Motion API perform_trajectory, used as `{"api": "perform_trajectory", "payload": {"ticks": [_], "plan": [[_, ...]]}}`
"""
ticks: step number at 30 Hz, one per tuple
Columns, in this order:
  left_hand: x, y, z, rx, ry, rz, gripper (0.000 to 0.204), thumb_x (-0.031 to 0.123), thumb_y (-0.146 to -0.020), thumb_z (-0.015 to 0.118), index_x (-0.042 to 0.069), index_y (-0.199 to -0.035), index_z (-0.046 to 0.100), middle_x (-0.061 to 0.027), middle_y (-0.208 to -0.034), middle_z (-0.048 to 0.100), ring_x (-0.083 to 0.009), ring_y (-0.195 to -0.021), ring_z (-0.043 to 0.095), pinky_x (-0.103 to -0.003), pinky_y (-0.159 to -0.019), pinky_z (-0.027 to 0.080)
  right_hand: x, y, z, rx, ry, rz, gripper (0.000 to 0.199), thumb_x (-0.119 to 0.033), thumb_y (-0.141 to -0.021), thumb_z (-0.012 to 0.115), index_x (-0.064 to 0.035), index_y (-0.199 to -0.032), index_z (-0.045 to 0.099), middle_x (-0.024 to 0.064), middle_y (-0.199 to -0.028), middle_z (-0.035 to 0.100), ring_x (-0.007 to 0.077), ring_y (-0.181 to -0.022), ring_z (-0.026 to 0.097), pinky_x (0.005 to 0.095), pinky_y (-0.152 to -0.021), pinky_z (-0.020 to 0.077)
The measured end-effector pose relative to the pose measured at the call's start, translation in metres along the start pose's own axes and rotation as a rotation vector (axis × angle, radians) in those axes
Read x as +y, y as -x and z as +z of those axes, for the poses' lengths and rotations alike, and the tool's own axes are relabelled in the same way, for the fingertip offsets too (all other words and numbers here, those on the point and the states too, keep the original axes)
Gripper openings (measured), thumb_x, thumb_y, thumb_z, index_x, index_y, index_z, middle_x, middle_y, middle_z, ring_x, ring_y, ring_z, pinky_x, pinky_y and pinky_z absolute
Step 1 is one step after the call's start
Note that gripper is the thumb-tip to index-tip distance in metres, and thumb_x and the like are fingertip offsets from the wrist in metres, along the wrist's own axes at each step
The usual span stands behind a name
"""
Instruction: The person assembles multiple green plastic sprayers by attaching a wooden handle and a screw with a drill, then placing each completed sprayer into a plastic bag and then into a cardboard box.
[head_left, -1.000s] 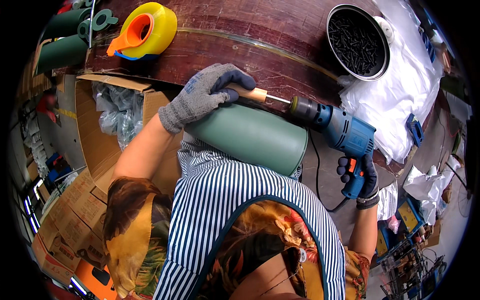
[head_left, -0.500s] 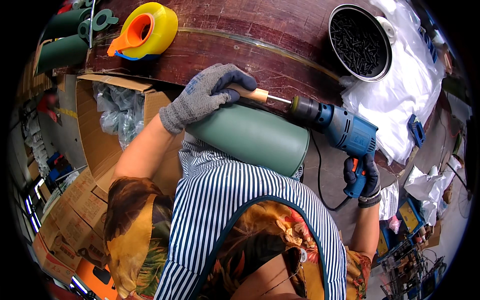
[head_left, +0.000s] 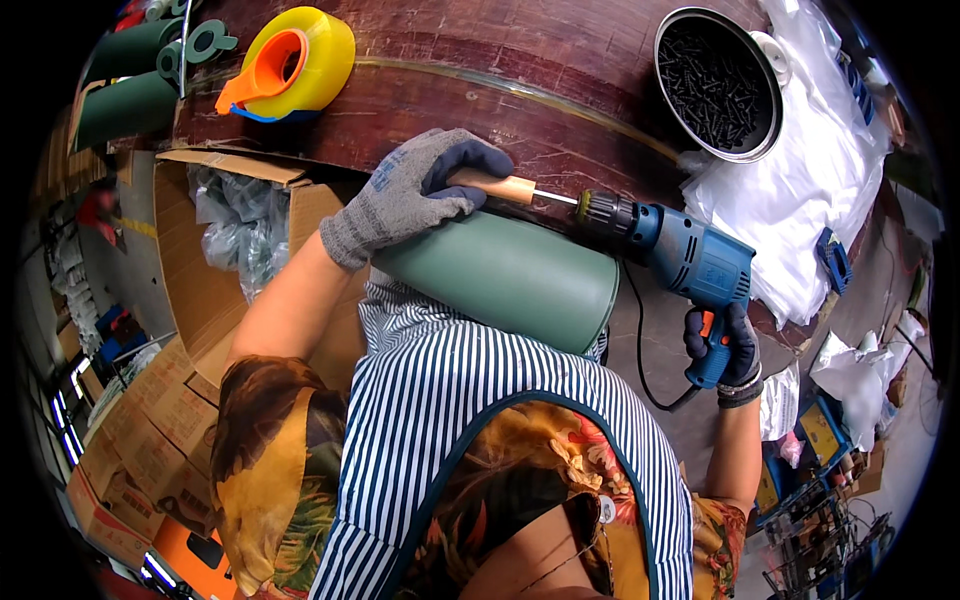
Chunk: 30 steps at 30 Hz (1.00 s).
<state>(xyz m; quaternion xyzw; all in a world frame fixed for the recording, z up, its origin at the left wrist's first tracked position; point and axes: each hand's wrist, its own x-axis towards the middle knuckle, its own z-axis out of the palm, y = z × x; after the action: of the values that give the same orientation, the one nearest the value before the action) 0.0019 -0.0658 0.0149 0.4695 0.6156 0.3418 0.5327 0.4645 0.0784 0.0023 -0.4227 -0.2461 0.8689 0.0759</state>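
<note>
My left hand [head_left: 415, 190], in a grey knit glove with dark palm, is closed round a wooden handle [head_left: 507, 187]. A thin metal shaft [head_left: 556, 198] runs from the handle's right end to the chuck of a blue power drill [head_left: 705, 260]. My right hand [head_left: 735, 347], gloved too, grips the drill by its handle, near the orange trigger. Beneath the left hand a dark green cylinder [head_left: 510, 270] lies sideways across my lap, against the striped apron [head_left: 430, 420]. The left wrist rests at the cylinder's left end.
On the dark red table [head_left: 480, 60] stand a yellow tape roll [head_left: 325, 65] with an orange dispenser and a tin [head_left: 660, 130] of black screws. White plastic sheeting [head_left: 790, 220] hangs over the right edge. An open carton [head_left: 185, 240] stands left; the drill's black cord [head_left: 641, 370] hangs below.
The drill has shifted very slightly left, and its chuck looks sharply ribbed where it was smooth and blurred before. Both hands keep their grips.
</note>
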Motion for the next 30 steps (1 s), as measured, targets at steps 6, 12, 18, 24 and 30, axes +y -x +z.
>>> {"api": "perform_trajectory", "payload": {"ticks": [6, 12, 18, 24, 30], "plan": [[-0.002, -0.002, 0.001, 0.021, 0.018, -0.02, 0.042, 0.003, -0.085, 0.073, 0.0, -0.125, 0.062, -0.0086, -0.123, 0.064, -0.0175, -0.118, 0.06, -0.033, -0.108, 0.045, -0.001, -0.002, -0.008, -0.071, 0.013, 0.001, 0.063, -0.049, -0.099, 0.058, 0.0039, -0.133, 0.05, 0.0169, -0.092, 0.066, 0.0183, -0.065, 0.059, 0.0272, -0.058, 0.0487], [0.006, -0.002, 0.003, 0.059, -0.271, 0.084, 0.048, 0.014, -0.081, 0.078, 0.005, -0.126, 0.064, -0.01, -0.121, 0.066, -0.0229, -0.11, 0.064, -0.036, -0.101, 0.049, -0.007, 0.004, 0.014, 0.113, -0.009, 0.043, 0.065, -0.05, -0.099, 0.058, 0.0042, -0.135, 0.05, 0.0223, -0.104, 0.07, 0.0246, -0.078, 0.069, 0.0325, -0.067, 0.0566], [0.001, 0.043, 0.017, 0.26, -0.653, 0.11, 0.052, 0.02, -0.072, 0.079, 0.007, -0.121, 0.07, -0.0136, -0.114, 0.07, -0.0327, -0.105, 0.063, -0.041, -0.097, 0.049, 0.044, 0.04, -0.029, 0.026, -0.163, -0.08, 0.055, -0.042, -0.101, 0.057, 0.0017, -0.135, 0.052, 0.0235, -0.107, 0.069, 0.0316, -0.085, 0.071, 0.0374, -0.073, 0.06], [0.114, 0.075, 0.023, 0.13, -1.101, 0.453, 0.038, 0.026, -0.078, 0.074, 0.018, -0.115, 0.073, -0.0033, -0.107, 0.07, -0.0245, -0.101, 0.063, -0.041, -0.091, 0.048, 0.042, -0.01, 0.072, 0.112, -0.114, -0.207, 0.047, -0.036, -0.099, 0.065, -0.0004, -0.128, 0.054, 0.0202, -0.109, 0.069, 0.0303, -0.089, 0.072, 0.0383, -0.076, 0.0604], [0.127, 0.011, 0.145, -0.543, -1.51, 0.753, 0.016, 0.022, -0.082, 0.068, 0.02, -0.096, 0.074, 0.0004, -0.107, 0.067, -0.0209, -0.113, 0.059, -0.041, -0.102, 0.041, -0.013, -0.028, 0.111, 0.797, 1.675, -0.663, 0.039, -0.046, -0.083, 0.076, -0.013, -0.1, 0.064, 0.0092, -0.095, 0.069, 0.0308, -0.079, 0.069, 0.0451, -0.069, 0.0549]]}}
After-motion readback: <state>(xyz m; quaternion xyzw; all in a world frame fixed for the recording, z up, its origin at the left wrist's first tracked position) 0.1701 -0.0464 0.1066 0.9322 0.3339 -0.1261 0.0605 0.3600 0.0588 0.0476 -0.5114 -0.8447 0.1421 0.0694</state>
